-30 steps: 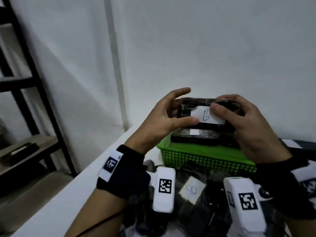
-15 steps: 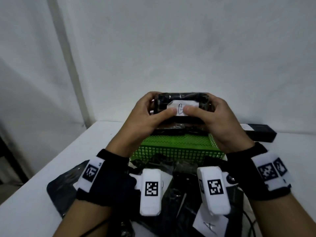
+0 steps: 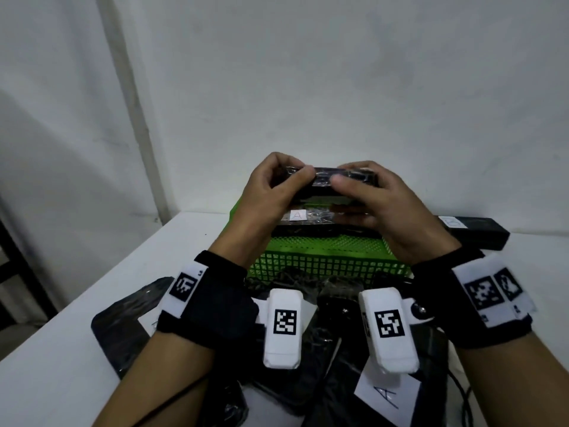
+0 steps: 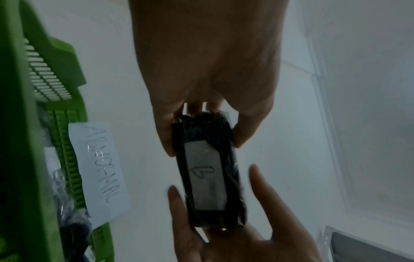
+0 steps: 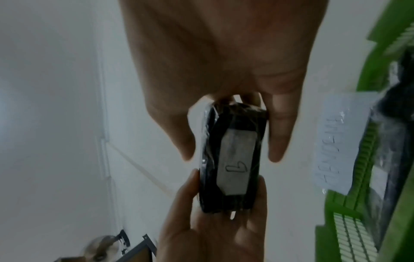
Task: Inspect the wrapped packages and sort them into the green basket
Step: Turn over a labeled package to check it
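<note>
- The left hand [image 3: 271, 192] and the right hand [image 3: 378, 204] each grip one end of a black wrapped package [image 3: 332, 180], holding it in the air above the far part of the green basket [image 3: 323, 260].
- In the wrist views the package's far face carries a white label [image 4: 205, 175] with a handwritten mark like a "b"; fingers and thumbs pinch its two ends.
- The step in hand looks like inspection, close to the drop. To do it well, keep the pinch on the ends so no finger covers the label, turn the package slowly so each face shows, and check the wrap for tears.
- A paper tag reading "ABNORMAL" [image 4: 98, 170] hangs on the basket's wall, so the label probably decides whether this package belongs there.
- Another wrapped package with an "A" label [image 3: 298, 215] already lies in the basket; the held one should be lowered flat beside or on it, not dropped.
- More black wrapped packages [image 3: 326, 303] lie piled on the worktop [image 3: 61, 365] in front of the basket, one with a big "A" sheet [image 3: 386, 392].
- A long black box [image 3: 474, 232] lies right of the basket, near the right wrist; a wide swing could knock it.
- The basket's near wall stands between the hands and the pile.
</note>
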